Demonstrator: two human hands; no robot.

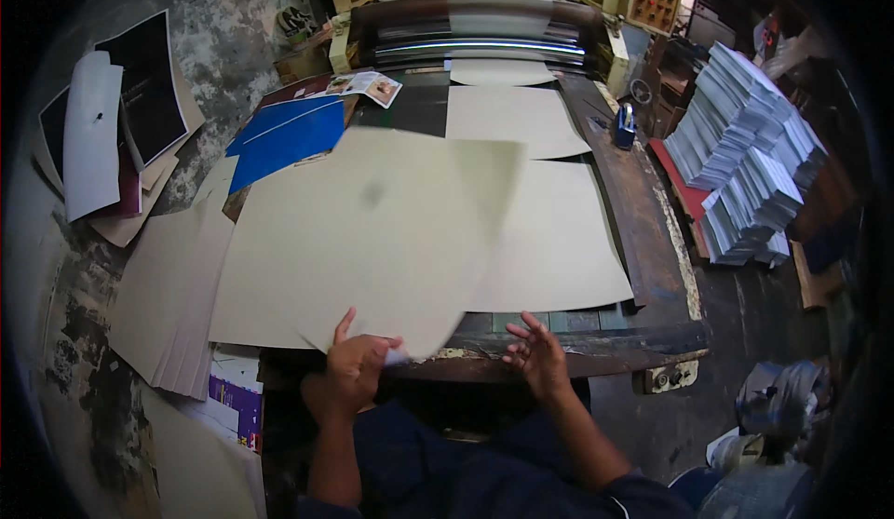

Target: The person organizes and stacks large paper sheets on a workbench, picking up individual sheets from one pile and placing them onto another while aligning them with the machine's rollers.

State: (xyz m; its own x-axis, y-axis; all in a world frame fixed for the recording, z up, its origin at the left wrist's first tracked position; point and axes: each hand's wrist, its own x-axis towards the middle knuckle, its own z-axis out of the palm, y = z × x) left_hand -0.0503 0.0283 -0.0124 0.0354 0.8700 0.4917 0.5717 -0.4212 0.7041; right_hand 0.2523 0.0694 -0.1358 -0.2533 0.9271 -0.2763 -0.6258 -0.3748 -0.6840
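Observation:
My left hand (357, 367) is closed on the near edge of a large cream paper sheet (372, 249), thumb and fingers pinching it. The sheet's right side is lifted and blurred, bending over another cream sheet (559, 240) that lies flat on the feed table. Just off the table's front edge, my right hand (540, 359) is raised with its fingers apart and nothing in it. Further sheets (512, 119) lie in a line beyond, leading to the rollers (480, 50) of a machine. Whether more sheets lie under the lifted one is hidden.
Blue sheets (289, 142) and a printed picture sheet (377, 88) lie at the back left. A fanned stack of cream paper (172, 296) stands at the left. On the right are tall piles of white paper (736, 128), a small blue object (626, 126) and plastic-wrapped bundles (780, 398).

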